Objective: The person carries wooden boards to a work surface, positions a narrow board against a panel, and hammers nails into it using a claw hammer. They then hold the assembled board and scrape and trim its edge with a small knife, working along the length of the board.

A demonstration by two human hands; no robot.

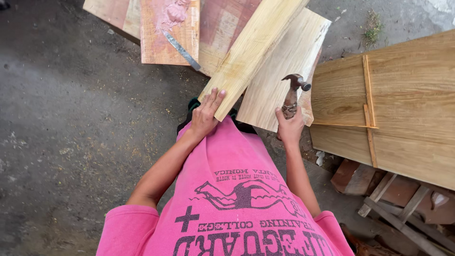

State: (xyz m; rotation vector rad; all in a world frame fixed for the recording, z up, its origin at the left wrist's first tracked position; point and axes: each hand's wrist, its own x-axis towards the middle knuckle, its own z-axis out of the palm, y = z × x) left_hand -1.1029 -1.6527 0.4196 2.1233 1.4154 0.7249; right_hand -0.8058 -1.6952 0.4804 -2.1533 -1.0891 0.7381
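Observation:
My left hand [206, 114] presses on the near end of a long pale plank [256, 47] that runs diagonally up to the right, fingers spread over its corner. The plank lies over a wider pale board [289, 66]. My right hand [290, 127] grips the handle of a claw hammer [294, 90], whose rusty head is raised above the wider board's near right part. A pink shirt fills the bottom of the view.
A reddish board [166, 45] with pink putty and a metal scraper blade [182, 51] lies at the top. A large wooden panel [407, 109] with thin strips across it stands at the right. Bricks [353, 178] and slats lie beneath it. Grey concrete floor [71, 118] spreads left.

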